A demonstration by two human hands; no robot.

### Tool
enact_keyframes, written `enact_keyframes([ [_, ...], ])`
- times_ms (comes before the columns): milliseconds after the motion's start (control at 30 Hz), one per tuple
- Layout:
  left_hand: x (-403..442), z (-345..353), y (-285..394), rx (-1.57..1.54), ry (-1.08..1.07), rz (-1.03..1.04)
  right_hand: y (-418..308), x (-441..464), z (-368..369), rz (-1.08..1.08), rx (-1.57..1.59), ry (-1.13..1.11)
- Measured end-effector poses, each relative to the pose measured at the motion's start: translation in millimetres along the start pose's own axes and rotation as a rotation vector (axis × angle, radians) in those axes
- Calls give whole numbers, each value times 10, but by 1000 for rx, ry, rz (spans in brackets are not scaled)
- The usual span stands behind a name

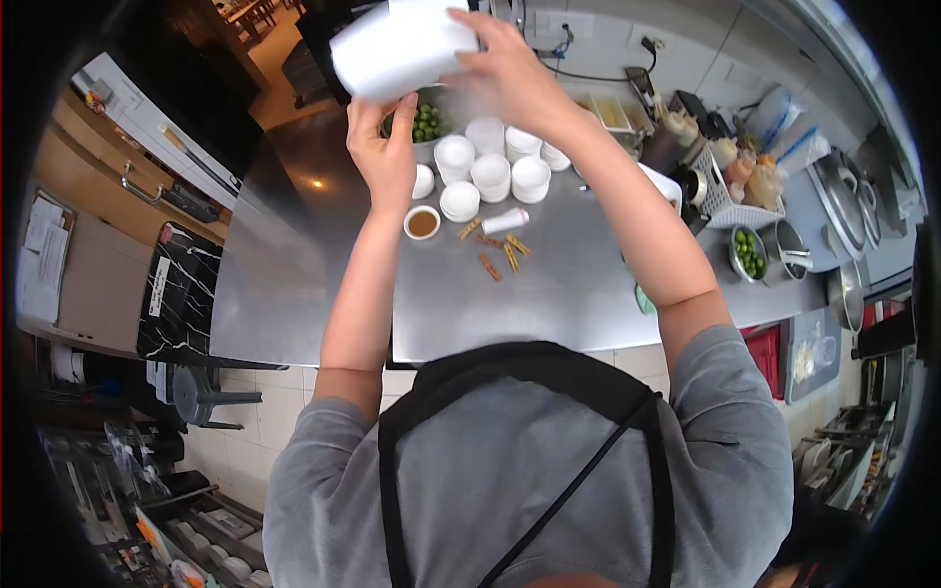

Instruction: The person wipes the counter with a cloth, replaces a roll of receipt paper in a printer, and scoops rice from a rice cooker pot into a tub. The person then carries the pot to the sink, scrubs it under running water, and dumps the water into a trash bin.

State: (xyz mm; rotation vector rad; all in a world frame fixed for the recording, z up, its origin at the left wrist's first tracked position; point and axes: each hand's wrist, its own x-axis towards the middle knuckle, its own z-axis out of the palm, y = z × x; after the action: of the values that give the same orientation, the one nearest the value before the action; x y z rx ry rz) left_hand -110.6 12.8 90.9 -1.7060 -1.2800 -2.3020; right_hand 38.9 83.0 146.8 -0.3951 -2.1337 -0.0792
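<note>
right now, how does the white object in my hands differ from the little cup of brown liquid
The white object is held up in the left hand and right hand, while the cup rests on the metal table. The white object is tilted; the cup sits upright. The white object looks far larger in view than the cup. Both are white.

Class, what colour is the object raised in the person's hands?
The object is white; it shows best in the head view, the only one.
</note>
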Motion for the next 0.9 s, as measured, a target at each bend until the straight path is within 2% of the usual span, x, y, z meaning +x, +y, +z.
enact_keyframes([
  [67,-102,41,53,19,-46,30,49,-103,-64,62,-36,206],
  [100,-234,71,-64,33,-30,-16,263,-131,-147,48,-270,133],
  [167,-606,167,-292,112,-230,-155,324,-242,-310,309,172,195],
  [200,-852,248,-467,196,-426,-248,320,-326,-418,312,164,193],
  [233,-1105,343,-636,279,-621,-338,260,-442,-550,407,142,115],
  [333,-1650,608,-920,589,-1021,-399,260,-890,-861,555,41,-80],
  [367,-1734,700,-1066,755,-1147,-440,194,-1024,-924,709,75,-139],
  [433,-1909,748,-1288,922,-1204,-162,198,-1383,-942,721,150,-104],
  [467,-1886,776,-1321,951,-1260,-133,74,-1461,-979,842,172,-99],
  [500,-1853,792,-1330,977,-1324,-112,129,-1667,-923,751,293,-16],
  [533,-1807,786,-1315,993,-1292,-123,82,-1790,-917,910,508,30],
  [600,-1710,743,-1214,885,-1188,-215,157,-2152,-841,1056,629,109],
  [633,-1632,717,-1113,894,-1170,-220,265,-2408,-739,1135,589,175],
  [700,-1471,686,-905,-39,-926,-976,332,-2768,-563,1209,587,247],
  [767,-1602,704,-830,-646,-866,-1178,310,-2984,-325,1238,553,230],
  [833,-1661,693,-563,-762,-898,-1261,156,-3028,-77,1100,375,19],
  [867,-1729,690,-542,-689,-868,-1262,56,-2978,-26,1100,381,11],
  [900,-1774,678,-534,-617,-838,-1263,-127,-2775,-50,1017,389,-126],
])
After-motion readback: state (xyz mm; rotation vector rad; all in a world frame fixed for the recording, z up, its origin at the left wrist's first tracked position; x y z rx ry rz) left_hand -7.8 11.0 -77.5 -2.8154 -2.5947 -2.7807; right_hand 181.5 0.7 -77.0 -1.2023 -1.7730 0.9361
